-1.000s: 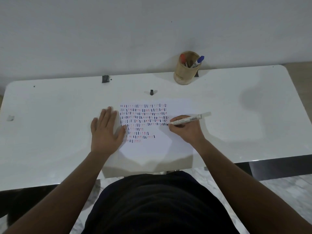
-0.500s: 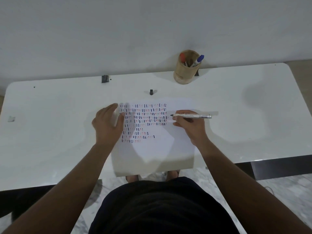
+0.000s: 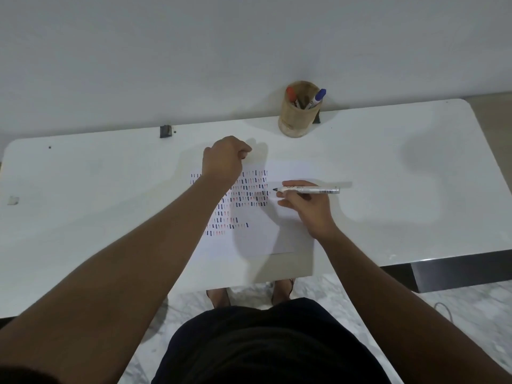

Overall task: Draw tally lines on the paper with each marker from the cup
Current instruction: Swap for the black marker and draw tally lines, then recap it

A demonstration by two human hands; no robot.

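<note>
Overhead, white table [image 3: 388,167], grey wall [image 3: 194,51]

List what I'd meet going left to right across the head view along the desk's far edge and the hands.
Small black clip at the desk's back edge → left hand, closed above the paper's top edge → wooden cup holding a red-capped and a blue-capped marker → right hand gripping the uncapped marker.

We count one sheet of paper [image 3: 279,231] on one white table [image 3: 97,217], one cup [image 3: 299,110] with two capped markers, one red-capped [image 3: 291,94], one blue-capped [image 3: 318,97], one uncapped marker [image 3: 310,189], and two hands, left [image 3: 223,160] and right [image 3: 307,207].
</note>
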